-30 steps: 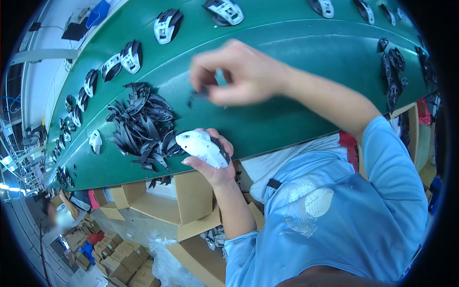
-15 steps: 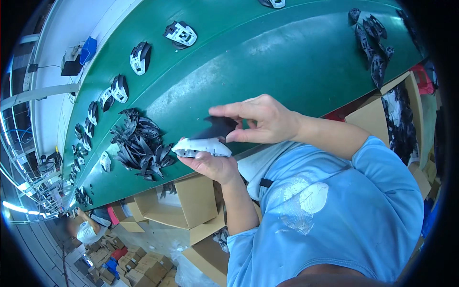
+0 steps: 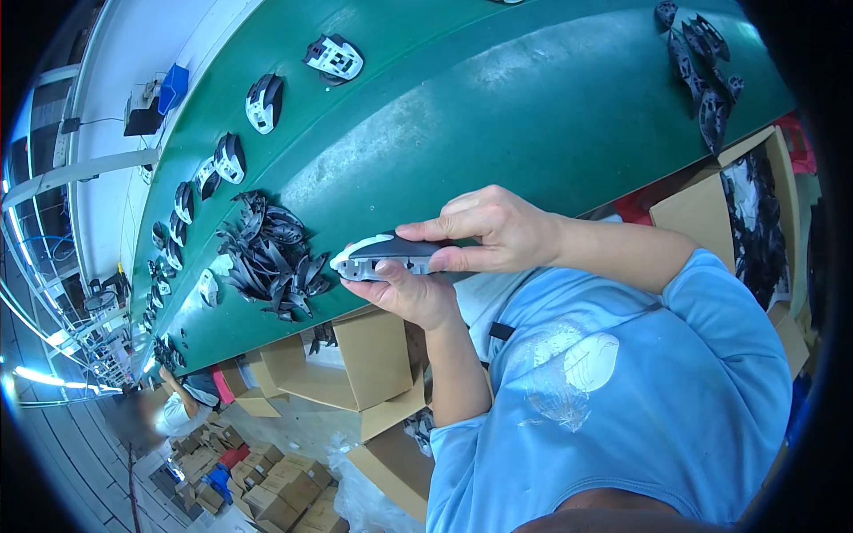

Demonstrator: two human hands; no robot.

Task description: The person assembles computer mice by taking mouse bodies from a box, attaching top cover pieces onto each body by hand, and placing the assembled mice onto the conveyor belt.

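Observation:
A white computer mouse shell (image 3: 360, 269) is held over the front edge of the bench by my left hand (image 3: 416, 298), fingers beneath it and thumb against its near side. On top of it sits a black curved cover (image 3: 391, 246). My right hand (image 3: 498, 229) grips that cover between thumb and fingers, at its right end. Whether cover and shell are locked together cannot be seen. To the left of my hands lies a heap of black curved plastic covers (image 3: 271, 253) on the green bench (image 3: 426, 133).
Black-and-white mouse shells (image 3: 265, 104) stand in a line along the bench's far left. Black parts (image 3: 702, 80) lie at the right end. Open cardboard boxes (image 3: 369, 355) sit below the front edge, and another box (image 3: 697, 218) holds black parts. A person (image 3: 178, 409) works at the far left.
My right hand has lowered the black cover from above the white shell onto it. The shell has tilted, and my left thumb now presses its near side. The view has shifted slightly.

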